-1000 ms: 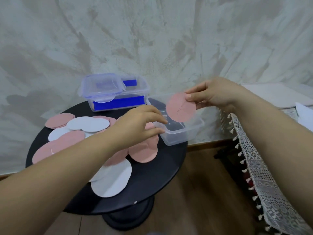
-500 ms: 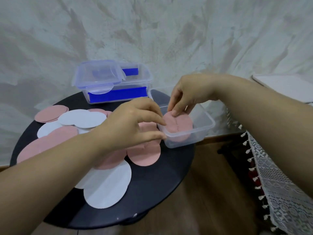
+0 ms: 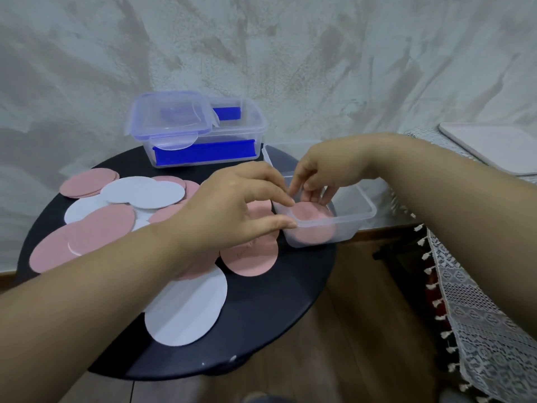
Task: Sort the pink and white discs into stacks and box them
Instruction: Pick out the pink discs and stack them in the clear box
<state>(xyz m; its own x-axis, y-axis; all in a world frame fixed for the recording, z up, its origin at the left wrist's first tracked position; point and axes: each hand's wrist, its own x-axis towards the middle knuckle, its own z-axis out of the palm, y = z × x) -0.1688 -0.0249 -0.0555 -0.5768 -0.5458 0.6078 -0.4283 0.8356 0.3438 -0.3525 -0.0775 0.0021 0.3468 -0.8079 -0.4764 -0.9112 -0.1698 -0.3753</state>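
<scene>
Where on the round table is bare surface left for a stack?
Free: on the black table, the near-right part, between the large white disc, the nearest pink disc and the rim; a strip left of the lidded box. Crowded: the left half under overlapping discs; the clear box, with left hand and right hand at it.

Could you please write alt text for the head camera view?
A right hand reaches into a clear box, fingertips on a pink disc, while the left hand pinches the box's near corner. Loose pink and white discs lie on the round black table.
</scene>
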